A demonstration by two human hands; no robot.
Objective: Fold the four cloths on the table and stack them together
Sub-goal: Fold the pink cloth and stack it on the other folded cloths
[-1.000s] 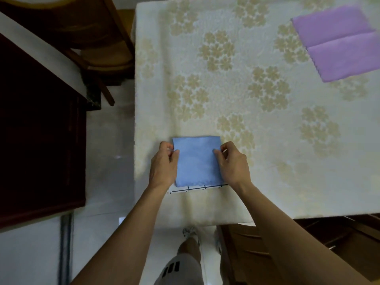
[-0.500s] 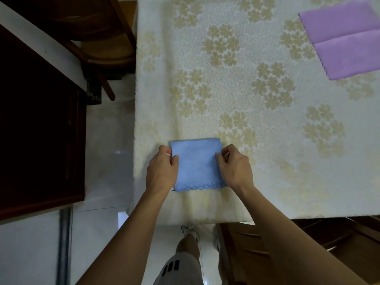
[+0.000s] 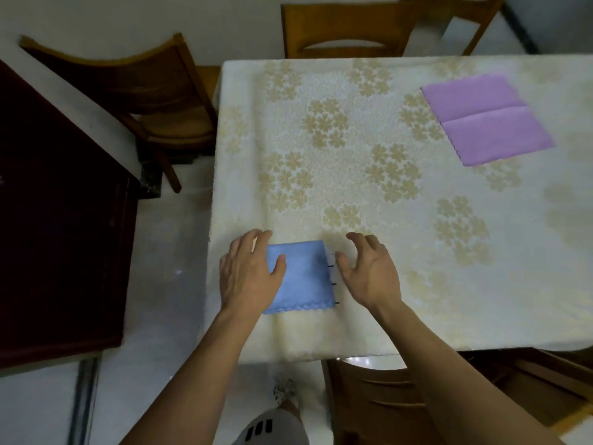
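Wooden chairs (image 3: 167, 101) are ringing a desk (image 3: 353, 175) draped in a floral cover. Low and left of centre, the left hand (image 3: 248, 277) is lying flat, fingers spread, pressing the left side of the folded blue cloth (image 3: 301, 277). Just right of it, the right hand (image 3: 369, 271) is hovering open, gripping nothing, beside a white layer peeking out underneath. Risk: brushing that edge could be skewing the stack. Upper right, the purple cloth (image 3: 484, 118) is lying unfolded, well apart from both hands.
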